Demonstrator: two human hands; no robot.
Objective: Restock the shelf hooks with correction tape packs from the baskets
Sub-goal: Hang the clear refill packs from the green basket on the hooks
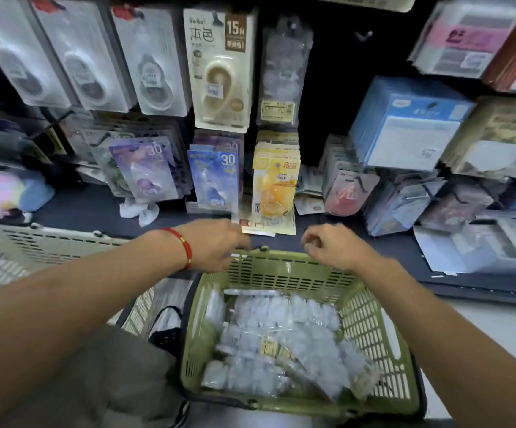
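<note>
Both hands out in front, over the far rim of the green basket. Left hand w/ red string bracelet on wrist reaches fwd toward the low row of hooks; fingers extended, tips near the bottom edge of the blue pack and the yellow pack. Motion blur there, so can't tell if it pinches anything; looks unclenched, nothing clearly in it. Right hand hovers just right of it, fingers loosely curled, nothing visible inside. Hands near each other but apart, not touching.

Stock: clear correction tape packs lie piled flat in the green basket, directly below and behind both hands, toward the person. Long axes run roughly left-right across the basket, some skewed. A second, beige basket sits to the left, contents not visible.

Key relation: packs are down and back from the hands, hooks are up and fwd. Matching clear packs hang on the upper hook, above the yellow ones. Judgement: right hand is a bit nearer the pile's middle, so prob. the easier one to drop in and lift a pack; pack then needs turning upright, hang hole up, before going on the hook. Risk: slippery pile, may grab two.
</note>
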